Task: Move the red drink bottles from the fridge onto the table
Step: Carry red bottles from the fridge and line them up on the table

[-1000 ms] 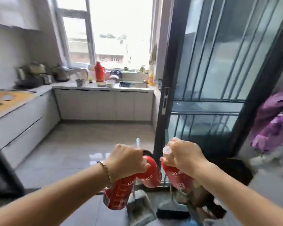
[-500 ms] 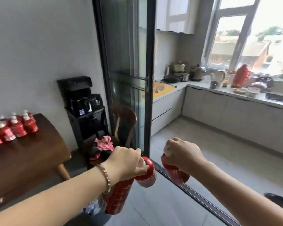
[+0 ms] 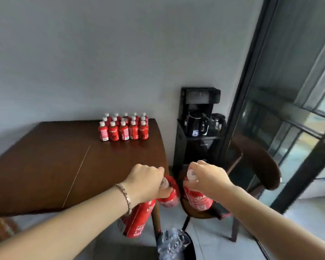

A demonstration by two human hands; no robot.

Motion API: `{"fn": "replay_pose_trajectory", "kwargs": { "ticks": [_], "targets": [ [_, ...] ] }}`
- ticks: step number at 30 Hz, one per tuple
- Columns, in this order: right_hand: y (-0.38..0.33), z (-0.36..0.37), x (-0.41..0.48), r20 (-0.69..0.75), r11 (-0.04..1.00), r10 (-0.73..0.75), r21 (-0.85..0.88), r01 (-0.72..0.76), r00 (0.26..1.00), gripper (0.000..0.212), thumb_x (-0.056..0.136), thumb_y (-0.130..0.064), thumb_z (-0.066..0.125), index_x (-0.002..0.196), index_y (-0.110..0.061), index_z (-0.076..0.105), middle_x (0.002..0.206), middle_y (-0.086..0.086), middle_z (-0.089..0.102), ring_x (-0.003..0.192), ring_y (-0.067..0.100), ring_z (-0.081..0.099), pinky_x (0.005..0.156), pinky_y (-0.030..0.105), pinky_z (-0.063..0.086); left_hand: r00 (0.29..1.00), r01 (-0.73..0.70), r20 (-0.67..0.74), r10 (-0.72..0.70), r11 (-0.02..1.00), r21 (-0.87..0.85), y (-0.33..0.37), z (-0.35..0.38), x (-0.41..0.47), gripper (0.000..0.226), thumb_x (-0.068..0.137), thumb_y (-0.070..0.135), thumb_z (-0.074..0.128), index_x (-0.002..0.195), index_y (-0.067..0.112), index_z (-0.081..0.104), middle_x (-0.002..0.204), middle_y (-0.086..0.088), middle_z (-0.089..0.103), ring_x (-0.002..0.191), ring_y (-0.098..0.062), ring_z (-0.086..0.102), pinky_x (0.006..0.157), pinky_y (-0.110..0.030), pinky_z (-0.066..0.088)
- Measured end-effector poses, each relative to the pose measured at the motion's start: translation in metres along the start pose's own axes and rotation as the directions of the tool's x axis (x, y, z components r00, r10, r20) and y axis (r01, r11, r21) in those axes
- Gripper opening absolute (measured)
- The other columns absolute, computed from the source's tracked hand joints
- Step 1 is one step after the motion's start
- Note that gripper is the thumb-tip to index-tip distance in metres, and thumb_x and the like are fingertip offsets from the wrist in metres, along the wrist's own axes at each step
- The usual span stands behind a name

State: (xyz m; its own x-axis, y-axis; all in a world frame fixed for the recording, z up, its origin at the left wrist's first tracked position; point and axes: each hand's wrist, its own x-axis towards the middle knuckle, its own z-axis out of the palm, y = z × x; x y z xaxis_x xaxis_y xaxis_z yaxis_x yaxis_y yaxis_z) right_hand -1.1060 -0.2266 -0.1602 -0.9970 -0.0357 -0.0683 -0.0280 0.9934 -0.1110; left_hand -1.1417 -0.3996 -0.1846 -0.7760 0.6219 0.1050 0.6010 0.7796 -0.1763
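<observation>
My left hand (image 3: 145, 182) grips two red drink bottles by their necks: one (image 3: 137, 220) hangs below my wrist, the other (image 3: 168, 197) points right. My right hand (image 3: 207, 177) grips a third red bottle (image 3: 198, 198) at its white cap. Both hands hover just off the near right corner of the dark wooden table (image 3: 45, 166). Several red bottles with white caps (image 3: 124, 127) stand in rows at the table's far right corner, by the wall. The fridge is out of view.
A black stand with a kettle (image 3: 197, 124) sits against the wall right of the table. A dark wooden chair (image 3: 251, 166) stands below my right hand. A bin with a plastic bag (image 3: 174, 241) is on the floor. A black-framed glass door (image 3: 289, 91) is at right.
The view has swung left from the kitchen doorway to the table, which is now close in front. Both hands keep the same hold on the bottles.
</observation>
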Motion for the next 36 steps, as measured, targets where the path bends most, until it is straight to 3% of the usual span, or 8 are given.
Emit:
{"fn": "replay_pose_trajectory", "kwargs": {
  "ticks": [6, 14, 22, 27, 29, 32, 36],
  "targets": [
    [-0.031, 0.0, 0.138, 0.035, 0.982, -0.188, 0.007, 0.188, 0.981, 0.046, 0.088, -0.051, 0.052, 0.123, -0.021, 0.049, 0.12, 0.0, 0.053, 0.109, 0.021, 0.057, 0.081, 0.031, 0.045, 0.968, 0.244, 0.053, -0.244, 0.97, 0.0, -0.088, 0.027, 0.054, 0.05, 0.085, 0.064, 0.038, 0.096, 0.017, 0.05, 0.102, -0.004, 0.068, 0.097, -0.027, 0.064, 0.073, -0.032, 0.036],
    [-0.101, 0.043, 0.29, 0.127, 0.969, -0.248, 0.034, 0.246, 0.96, 0.048, 0.089, -0.051, 0.052, 0.126, -0.022, 0.045, 0.119, 0.0, 0.05, 0.106, 0.02, 0.057, 0.081, 0.032, 0.048, 0.926, 0.363, 0.116, -0.36, 0.932, -0.006, -0.217, 0.089, 0.098, 0.05, 0.087, 0.064, 0.034, 0.094, 0.017, 0.048, 0.096, -0.003, 0.068, 0.089, -0.025, 0.065, 0.071, -0.032, 0.035],
    [-0.184, 0.105, 0.431, 0.214, 0.989, -0.111, 0.12, 0.087, 0.971, 0.04, 0.091, -0.046, 0.052, 0.121, -0.021, 0.046, 0.116, 0.002, 0.046, 0.102, 0.023, 0.059, 0.08, 0.034, 0.049, 0.943, 0.268, 0.21, -0.257, 0.963, -0.022, -0.373, 0.181, 0.148, 0.055, 0.088, 0.063, 0.037, 0.106, 0.013, 0.051, 0.097, -0.003, 0.068, 0.087, -0.024, 0.066, 0.067, -0.029, 0.041],
    [-0.229, 0.136, 0.506, 0.28, 0.96, 0.044, 0.255, -0.118, 0.959, 0.035, 0.091, -0.039, 0.055, 0.119, -0.019, 0.048, 0.116, 0.005, 0.044, 0.098, 0.03, 0.061, 0.082, 0.038, 0.052, 0.937, 0.257, 0.252, -0.241, 0.966, -0.035, -0.458, 0.227, 0.179, 0.056, 0.09, 0.061, 0.035, 0.113, 0.012, 0.049, 0.097, -0.005, 0.066, 0.085, -0.024, 0.066, 0.061, -0.028, 0.039],
    [-0.236, 0.148, 0.531, 0.292, 0.937, 0.082, 0.304, -0.174, 0.953, 0.032, 0.091, -0.036, 0.056, 0.117, -0.018, 0.05, 0.116, 0.006, 0.043, 0.098, 0.032, 0.061, 0.083, 0.042, 0.053, 0.959, 0.227, 0.176, -0.223, 0.974, -0.006, -0.476, 0.246, 0.186, 0.056, 0.087, 0.064, 0.039, 0.106, 0.012, 0.053, 0.087, -0.003, 0.067, 0.076, -0.022, 0.067, 0.053, -0.024, 0.034],
    [-0.243, 0.167, 0.57, 0.308, 0.909, 0.107, 0.355, -0.218, 0.945, 0.03, 0.091, -0.032, 0.057, 0.116, -0.017, 0.051, 0.118, 0.006, 0.042, 0.098, 0.032, 0.06, 0.083, 0.042, 0.052, 0.969, 0.217, 0.108, -0.221, 0.975, 0.043, -0.499, 0.277, 0.198, 0.052, 0.062, 0.07, 0.056, 0.065, 0.019, 0.065, 0.042, 0.004, 0.051, 0.032, -0.012, 0.049, 0.041, -0.014, 0.018],
    [-0.245, 0.19, 0.607, 0.269, 0.865, 0.132, 0.439, -0.244, 0.954, 0.025, 0.092, -0.028, 0.057, 0.112, -0.015, 0.052, 0.116, 0.008, 0.041, 0.091, 0.028, 0.057, 0.074, 0.037, 0.05, 0.976, 0.214, 0.06, -0.21, 0.975, -0.062, -0.515, 0.309, 0.215, 0.046, 0.06, 0.061, 0.048, 0.053, 0.017, 0.06, 0.033, 0.003, 0.041, 0.022, -0.013, 0.038, 0.041, -0.014, 0.018]
  ]
}}
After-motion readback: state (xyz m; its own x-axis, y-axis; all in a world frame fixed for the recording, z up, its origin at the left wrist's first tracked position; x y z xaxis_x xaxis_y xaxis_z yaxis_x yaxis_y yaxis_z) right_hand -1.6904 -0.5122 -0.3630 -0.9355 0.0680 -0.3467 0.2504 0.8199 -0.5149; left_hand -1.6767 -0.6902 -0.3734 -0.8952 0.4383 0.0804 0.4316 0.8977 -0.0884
